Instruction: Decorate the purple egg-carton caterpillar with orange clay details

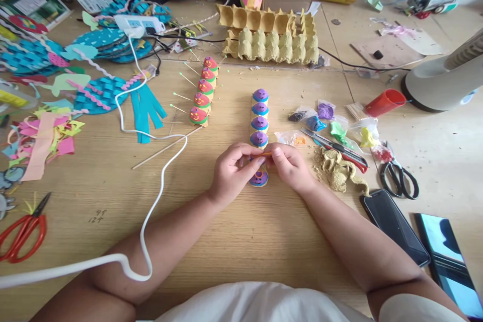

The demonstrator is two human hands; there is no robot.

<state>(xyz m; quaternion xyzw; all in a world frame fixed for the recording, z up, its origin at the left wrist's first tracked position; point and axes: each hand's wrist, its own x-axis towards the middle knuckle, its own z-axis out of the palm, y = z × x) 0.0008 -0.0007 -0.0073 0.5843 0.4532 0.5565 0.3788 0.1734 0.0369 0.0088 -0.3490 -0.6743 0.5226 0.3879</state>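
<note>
My left hand (236,170) and my right hand (291,165) meet at the middle of the table, fingertips pinching a thin orange strip of clay (267,154) between them. Below them runs an egg-carton strip with purple and blue clay domes (259,123), small faces on them. Its nearest dome (258,178) carries an orange ring of clay; my hands hide the part just behind it. To the left stands a similar strip in red and green (204,86), with thin green-tipped sticks poking out.
Bagged clay (339,131), a utility knife (335,148), torn carton scraps (335,170), black-handled scissors (399,176) and phones (394,226) lie on the right. A white cable (163,181) crosses the left side, near red-handled scissors (23,234). Egg cartons (271,46) sit behind.
</note>
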